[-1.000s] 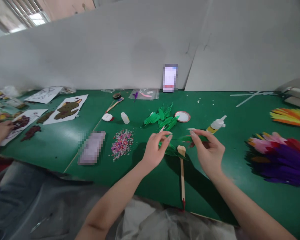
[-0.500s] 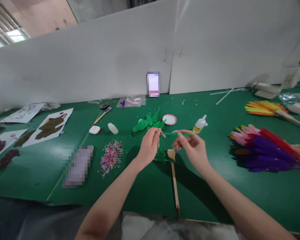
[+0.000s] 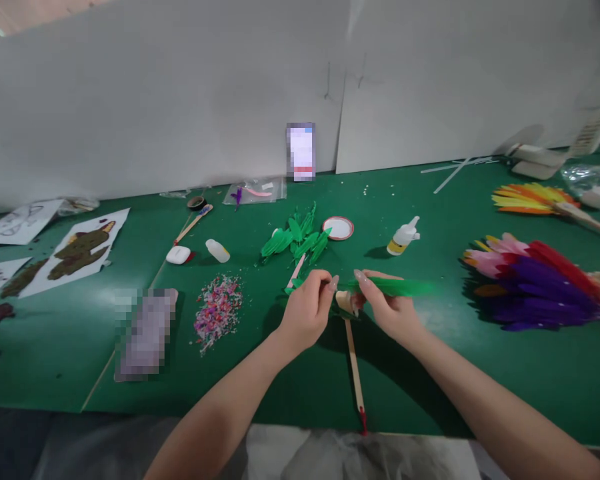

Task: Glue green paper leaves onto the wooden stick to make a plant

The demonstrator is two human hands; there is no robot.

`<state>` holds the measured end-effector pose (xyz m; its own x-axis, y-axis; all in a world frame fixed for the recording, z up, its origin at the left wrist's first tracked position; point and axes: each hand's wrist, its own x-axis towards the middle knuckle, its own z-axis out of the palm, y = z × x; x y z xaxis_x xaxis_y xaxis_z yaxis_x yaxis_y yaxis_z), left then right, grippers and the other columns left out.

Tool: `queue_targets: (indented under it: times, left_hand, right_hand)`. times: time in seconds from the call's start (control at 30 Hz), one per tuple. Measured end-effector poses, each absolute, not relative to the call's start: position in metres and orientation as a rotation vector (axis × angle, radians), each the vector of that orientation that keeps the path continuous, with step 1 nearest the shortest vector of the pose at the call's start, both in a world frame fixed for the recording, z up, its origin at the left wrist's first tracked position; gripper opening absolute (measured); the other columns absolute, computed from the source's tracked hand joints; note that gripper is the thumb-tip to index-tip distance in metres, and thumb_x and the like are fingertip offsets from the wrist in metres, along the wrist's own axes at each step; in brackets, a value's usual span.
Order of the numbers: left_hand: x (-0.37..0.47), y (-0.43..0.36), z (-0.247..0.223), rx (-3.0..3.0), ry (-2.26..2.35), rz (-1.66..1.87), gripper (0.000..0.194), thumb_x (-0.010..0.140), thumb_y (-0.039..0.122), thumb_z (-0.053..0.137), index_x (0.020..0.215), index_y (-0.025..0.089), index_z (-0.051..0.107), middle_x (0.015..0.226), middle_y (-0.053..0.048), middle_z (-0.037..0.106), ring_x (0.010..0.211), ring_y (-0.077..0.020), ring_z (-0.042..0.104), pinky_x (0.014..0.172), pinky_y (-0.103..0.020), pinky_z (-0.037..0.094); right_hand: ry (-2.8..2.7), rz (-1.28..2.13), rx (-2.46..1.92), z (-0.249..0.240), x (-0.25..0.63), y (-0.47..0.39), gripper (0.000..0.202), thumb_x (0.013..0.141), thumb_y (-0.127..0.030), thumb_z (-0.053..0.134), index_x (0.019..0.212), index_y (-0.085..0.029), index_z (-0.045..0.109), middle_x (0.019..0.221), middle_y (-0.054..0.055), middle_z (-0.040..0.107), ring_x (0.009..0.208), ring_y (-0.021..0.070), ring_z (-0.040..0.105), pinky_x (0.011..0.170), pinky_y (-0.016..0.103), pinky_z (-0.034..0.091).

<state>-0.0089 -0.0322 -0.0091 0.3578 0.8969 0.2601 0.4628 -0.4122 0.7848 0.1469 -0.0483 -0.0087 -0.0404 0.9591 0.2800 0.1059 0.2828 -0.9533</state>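
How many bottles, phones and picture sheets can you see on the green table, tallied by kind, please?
Bottles: 2
Phones: 2
Picture sheets: 3
Total: 7

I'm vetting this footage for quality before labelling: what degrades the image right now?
Head view: the green feather at the right hand is smeared, likely by motion; the upright screen is pixelated; pale glare marks the green table at left; dark shadow falls right of the wooden stick; the upper right corner darkens.
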Motion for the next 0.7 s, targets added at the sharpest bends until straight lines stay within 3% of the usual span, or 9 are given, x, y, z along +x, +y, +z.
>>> queue_targets:
  times: [0.2,0.7]
  left_hand:
    - [-0.0077,-0.0352,-0.0111,1.992,1.157,0.961,0.017,0.091,0.034,0.037,0.088,0.018,0.044,0.065,0.003,0.046,0.052,-0.0087,0.043,0.051,-0.022,0.032]
    - [-0.0082,-0.0349,-0.0157,1.934,1.061,0.98,0.02,0.094,0.031,0.026,0.087,0.019,0.039,0.064,0.001,0.042,0.057,-0.0115,0.042,0.054,-0.025,0.033]
  right_hand:
    - [-1.584,0.754,-1.074,-0.0022,0.1476,-0.0528,0.037,0.09,-0.032,0.043,0.056,-0.02,0.048,0.053,-0.001,0.05,0.047,0.011,0.048,0.047,0.025,0.038]
    - [-1.59,0.765,-1.074,-0.0047,0.1454,-0.0527,0.039,0.09,-0.032,0.044,0.054,-0.02,0.046,0.05,-0.002,0.048,0.045,0.0101,0.046,0.046,0.025,0.037]
